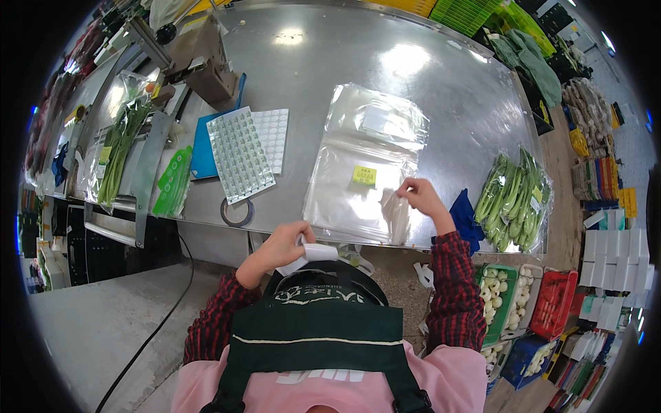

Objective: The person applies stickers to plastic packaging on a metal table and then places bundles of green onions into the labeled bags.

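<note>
My left hand (281, 248) is closed round a roll of white label paper (321, 252), just off the table's front edge. A stack of clear plastic bags (344, 186) lies flat on the metal table in front of me. One yellow-green label (364, 175) sits on the top bag. With its fingertips pinched, my right hand (423, 197) grips the right side of that bag, where the film looks creased and raised. Beneath my left hand, part of the roll is hidden by the fingers.
Left of the bags lie sticker sheets (241, 155), a blue clipboard (203, 148) and a tape roll (237, 213). Bagged green vegetables (515, 199) rest at the right, beside a dark blue cloth (467, 224). A brown machine (206, 65) stands back left. Crates (553, 303) occupy the floor at right.
</note>
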Available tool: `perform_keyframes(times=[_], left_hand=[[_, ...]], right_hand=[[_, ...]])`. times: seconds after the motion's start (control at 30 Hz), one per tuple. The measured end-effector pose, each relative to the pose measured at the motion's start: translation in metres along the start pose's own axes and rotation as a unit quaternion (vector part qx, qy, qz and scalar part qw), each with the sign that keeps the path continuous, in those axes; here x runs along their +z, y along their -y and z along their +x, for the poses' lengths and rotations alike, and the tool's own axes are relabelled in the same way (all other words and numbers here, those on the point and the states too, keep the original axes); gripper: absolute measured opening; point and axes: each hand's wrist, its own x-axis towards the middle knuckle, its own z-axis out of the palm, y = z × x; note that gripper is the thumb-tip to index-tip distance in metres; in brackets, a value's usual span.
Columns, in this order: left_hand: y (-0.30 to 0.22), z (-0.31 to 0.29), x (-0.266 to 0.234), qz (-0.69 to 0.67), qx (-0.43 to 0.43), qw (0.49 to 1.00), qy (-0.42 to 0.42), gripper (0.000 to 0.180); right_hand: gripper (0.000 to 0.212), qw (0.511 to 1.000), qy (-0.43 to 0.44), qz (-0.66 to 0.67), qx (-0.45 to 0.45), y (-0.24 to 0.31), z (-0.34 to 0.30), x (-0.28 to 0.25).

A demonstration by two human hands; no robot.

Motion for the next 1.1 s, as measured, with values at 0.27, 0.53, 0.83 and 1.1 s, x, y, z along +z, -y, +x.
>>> perform_keyframes(times=[0.27, 0.53, 0.83, 1.1], left_hand=[[-0.015, 0.032, 0.0, 0.136, 0.051, 0.982, -0.121, 0.017], [-0.079, 0.048, 0.001, 0.037, 0.11, 0.992, -0.051, 0.062], [0.021, 0.019, 0.012, 0.045, -0.036, 0.998, 0.0, 0.012], [0.021, -0.002, 0.003, -0.028, -0.03, 0.999, -0.026, 0.009]], right_hand=[[0.041, 0.937, -0.211, 0.022, -0.277, 0.053, -0.017, 0.05], [0.024, 0.959, -0.133, 0.024, -0.248, 0.093, -0.063, 0.13], [0.018, 0.919, -0.245, -0.191, -0.243, 0.042, 0.016, 0.071], [0.07, 0.904, 0.031, -0.427, -0.028, -0.029, 0.011, 0.055]])
